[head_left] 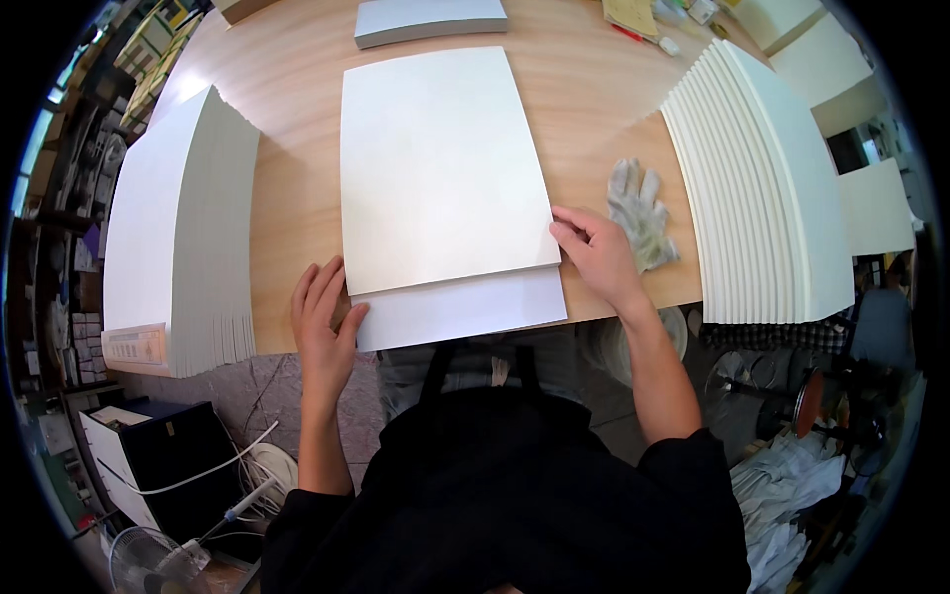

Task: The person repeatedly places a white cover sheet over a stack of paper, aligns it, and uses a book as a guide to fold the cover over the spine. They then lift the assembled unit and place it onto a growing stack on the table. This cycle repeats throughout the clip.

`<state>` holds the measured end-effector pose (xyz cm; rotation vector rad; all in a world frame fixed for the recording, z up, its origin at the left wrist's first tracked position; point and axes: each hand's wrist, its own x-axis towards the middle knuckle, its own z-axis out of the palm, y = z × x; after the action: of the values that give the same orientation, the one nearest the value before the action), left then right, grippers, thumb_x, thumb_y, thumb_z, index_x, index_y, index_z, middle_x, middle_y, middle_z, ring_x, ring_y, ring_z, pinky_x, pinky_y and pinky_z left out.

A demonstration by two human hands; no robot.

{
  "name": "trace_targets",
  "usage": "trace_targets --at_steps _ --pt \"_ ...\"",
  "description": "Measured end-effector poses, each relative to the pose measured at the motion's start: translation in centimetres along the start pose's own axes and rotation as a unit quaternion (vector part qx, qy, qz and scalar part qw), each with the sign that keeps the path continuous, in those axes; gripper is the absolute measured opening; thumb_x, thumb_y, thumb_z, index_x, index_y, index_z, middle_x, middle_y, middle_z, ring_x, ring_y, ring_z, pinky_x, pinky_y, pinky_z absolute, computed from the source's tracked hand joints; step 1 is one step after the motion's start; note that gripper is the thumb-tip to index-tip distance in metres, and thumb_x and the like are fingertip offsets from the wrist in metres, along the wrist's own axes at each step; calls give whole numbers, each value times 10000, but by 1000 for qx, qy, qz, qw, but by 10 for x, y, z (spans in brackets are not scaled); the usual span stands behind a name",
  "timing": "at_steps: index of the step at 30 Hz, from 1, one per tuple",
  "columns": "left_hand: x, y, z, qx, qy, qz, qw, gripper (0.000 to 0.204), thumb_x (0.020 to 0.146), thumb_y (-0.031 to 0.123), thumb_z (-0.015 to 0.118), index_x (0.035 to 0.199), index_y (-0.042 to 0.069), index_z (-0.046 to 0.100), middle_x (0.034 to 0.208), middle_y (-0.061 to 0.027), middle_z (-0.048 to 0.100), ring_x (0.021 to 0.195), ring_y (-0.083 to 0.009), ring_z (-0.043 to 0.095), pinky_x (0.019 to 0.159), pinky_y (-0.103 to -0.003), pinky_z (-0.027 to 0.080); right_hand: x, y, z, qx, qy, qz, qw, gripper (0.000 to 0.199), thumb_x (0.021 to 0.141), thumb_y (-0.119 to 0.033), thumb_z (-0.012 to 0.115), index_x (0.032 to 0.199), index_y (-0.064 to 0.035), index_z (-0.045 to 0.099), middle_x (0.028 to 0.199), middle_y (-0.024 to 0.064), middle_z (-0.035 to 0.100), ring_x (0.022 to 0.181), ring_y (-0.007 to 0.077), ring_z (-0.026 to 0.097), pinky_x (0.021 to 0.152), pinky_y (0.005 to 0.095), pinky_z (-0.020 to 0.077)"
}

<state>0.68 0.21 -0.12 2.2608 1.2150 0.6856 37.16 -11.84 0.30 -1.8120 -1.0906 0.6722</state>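
A cream-white paper block (440, 163) lies on the table in front of me. Under it, a white sheet (465, 309) shows along the near side, reaching past the block's lower edge. My left hand (325, 312) rests by the lower left corner with fingers stretched along the edge and the thumb apart, near the sheet. At the block's right edge my right hand (596, 252) has its thumb and forefinger close together, pinching the edge; the other fingers are partly hidden. A pale work glove (641, 213) lies just right of that hand.
Tall stacks of white paper stand at the left (148, 228) and right (762, 188) of the wooden table (292, 213). A thinner stack (431, 22) lies at the back, with small items behind right. A fan (148, 559) and cables (267, 475) are on the floor, lower left.
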Motion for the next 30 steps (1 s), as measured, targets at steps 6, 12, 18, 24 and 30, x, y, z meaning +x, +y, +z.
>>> trace_targets --at_steps 6,12,18,24,30 --pt "-1 1 -1 -5 -5 -5 1000 541 881 49 782 1408 48 657 1536 -76 603 1491 -369 425 1238 -474 338 1 -7 1 -64 -2 -28 998 325 994 -179 718 1251 21 710 908 123 705 767 216 654 733 337 526" --pt "0 1 -3 10 -7 -4 1000 543 884 71 785 1410 52 652 1537 -73 602 1489 -368 428 1235 -475 336 -5 -10 2 -95 6 -61 994 313 995 -175 713 1255 -2 705 912 124 673 774 264 642 732 368 521" --pt "0 -1 -1 13 0 -5 1000 562 871 81 799 1414 59 653 1533 -77 604 1480 -374 437 1227 -474 344 -6 -12 2 -93 9 -43 995 274 1000 -198 716 1182 8 718 908 130 686 741 268 638 703 376 517" --pt "-3 -1 1 -2 28 9 1000 564 849 43 804 1398 94 686 1499 -66 634 1451 -367 468 1200 -470 371 -6 -21 -14 -150 -32 54 987 287 1012 -259 704 917 9 660 880 168 683 698 340 646 643 430 506" --pt "-2 0 -1 -7 11 10 1000 526 862 24 792 1374 118 715 1477 -55 657 1437 -356 479 1186 -467 387 -30 -14 21 -293 82 -126 944 229 1032 -191 661 886 -23 608 867 167 651 774 391 640 651 463 498"
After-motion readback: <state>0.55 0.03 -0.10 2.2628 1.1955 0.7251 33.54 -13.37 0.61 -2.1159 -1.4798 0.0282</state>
